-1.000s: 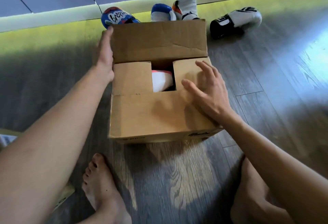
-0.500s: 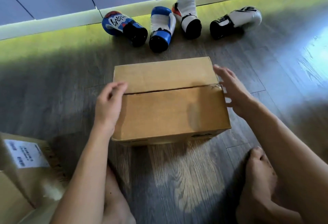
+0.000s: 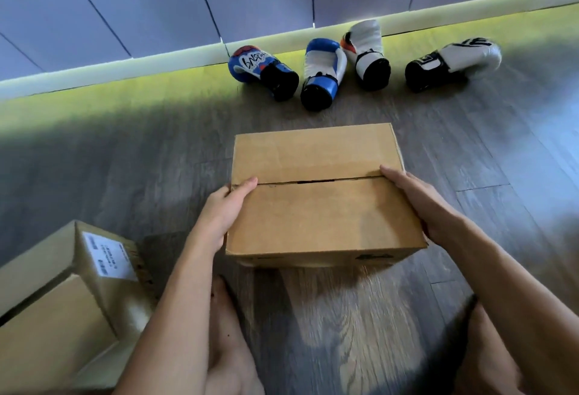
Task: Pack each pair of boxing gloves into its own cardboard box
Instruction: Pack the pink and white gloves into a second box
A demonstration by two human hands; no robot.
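Observation:
A closed cardboard box (image 3: pixel 319 206) sits on the wooden floor in front of me, its two top flaps meeting in a seam. My left hand (image 3: pixel 224 211) clasps its left side, thumb on top. My right hand (image 3: pixel 419 203) presses against its right side, fingers along the top edge. Beyond the box several boxing gloves lie in a row: a blue printed glove (image 3: pixel 260 67), a blue and white glove (image 3: pixel 324 73), a white glove with orange (image 3: pixel 368 50) and a white and black glove (image 3: pixel 454 61).
A second cardboard box (image 3: pixel 78 294) with a white label and open flaps lies at the lower left. Grey locker doors (image 3: pixel 156 3) with a lit skirting line the back. My bare feet (image 3: pixel 232 347) rest on the floor near me.
The far flap came down and the box is now closed. Both hands moved from the flaps to the box's left and right sides. The view tilted up, showing the lockers.

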